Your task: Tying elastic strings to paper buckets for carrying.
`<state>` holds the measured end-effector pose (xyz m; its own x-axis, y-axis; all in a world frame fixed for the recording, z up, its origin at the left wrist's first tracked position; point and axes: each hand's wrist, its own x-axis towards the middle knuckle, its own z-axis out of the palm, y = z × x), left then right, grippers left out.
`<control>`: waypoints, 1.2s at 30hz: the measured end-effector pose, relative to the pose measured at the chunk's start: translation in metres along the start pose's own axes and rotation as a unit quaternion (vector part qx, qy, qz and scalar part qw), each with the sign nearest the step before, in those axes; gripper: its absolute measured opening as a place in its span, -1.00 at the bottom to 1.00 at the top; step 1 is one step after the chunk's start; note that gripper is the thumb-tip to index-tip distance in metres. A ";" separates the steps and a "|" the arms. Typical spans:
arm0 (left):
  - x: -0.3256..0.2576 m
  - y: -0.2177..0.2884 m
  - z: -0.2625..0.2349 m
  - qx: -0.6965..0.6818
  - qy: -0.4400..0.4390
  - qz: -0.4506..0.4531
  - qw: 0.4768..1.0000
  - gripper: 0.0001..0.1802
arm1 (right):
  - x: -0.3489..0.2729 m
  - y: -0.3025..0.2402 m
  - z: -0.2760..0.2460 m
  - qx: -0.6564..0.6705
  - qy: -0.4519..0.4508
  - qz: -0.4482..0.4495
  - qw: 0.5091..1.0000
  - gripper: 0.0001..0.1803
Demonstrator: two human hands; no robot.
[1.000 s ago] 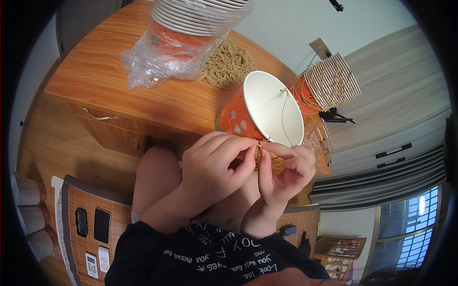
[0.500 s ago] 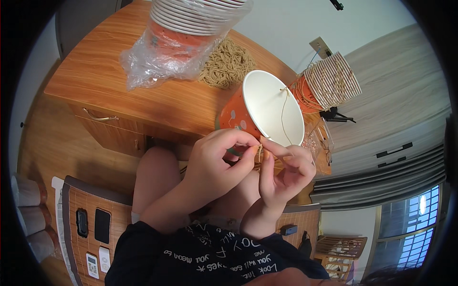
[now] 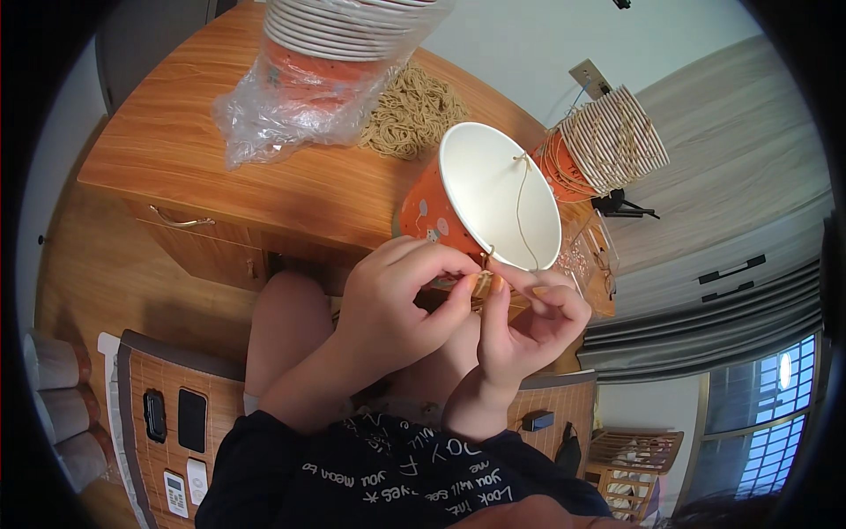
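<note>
An orange paper bucket (image 3: 432,208) with a white inside lies tilted at the table's near edge, its mouth toward me. Thin tan cord (image 3: 522,204) runs from the far side of its rim down across the inside. At the near rim, my left hand (image 3: 401,300) pinches the cord's end between thumb and forefinger. Opposite it, my right hand (image 3: 533,326) pinches the same bit of cord, its fingertips almost touching the left ones. A small loop or knot shows between them; its exact form is partly hidden by the fingers.
On the wooden table (image 3: 220,189) are a plastic-wrapped stack of buckets (image 3: 330,70), a heap of tan cord (image 3: 414,110) and another bucket stack (image 3: 608,145) draped with cord. A phone (image 3: 192,419) and remote controls (image 3: 174,492) lie on the mat at left.
Both hands stay at the near rim with the cord still pinched. The cord at the rim now stands up more visibly above my fingertips. The whole view has shifted slightly.
</note>
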<state>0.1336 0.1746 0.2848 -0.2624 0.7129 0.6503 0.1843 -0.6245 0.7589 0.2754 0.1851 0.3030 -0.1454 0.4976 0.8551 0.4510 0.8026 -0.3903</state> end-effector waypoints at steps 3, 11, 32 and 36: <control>0.001 0.005 -0.001 -0.098 -0.030 -0.111 0.989 -0.92 | -0.006 0.003 0.003 0.037 0.056 0.010 0.998 -0.56; -0.002 -0.007 0.008 -0.191 -0.075 -0.229 0.952 -0.89 | -0.035 0.009 0.008 0.117 0.105 0.171 0.973 -0.59; 0.002 -0.007 0.007 -0.100 -0.145 -0.192 0.965 -0.88 | -0.044 0.017 0.011 0.160 0.089 0.209 0.961 -0.57; -0.002 -0.014 0.010 -0.133 -0.121 -0.179 0.967 -0.88 | -0.042 0.011 0.010 0.177 0.083 0.212 0.958 -0.56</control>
<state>0.1408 0.1849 0.2728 -0.0294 0.9323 0.3604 -0.1366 -0.3609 0.9225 0.2780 0.1763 0.2597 0.1404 0.7672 0.6259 0.1075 0.6166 -0.7799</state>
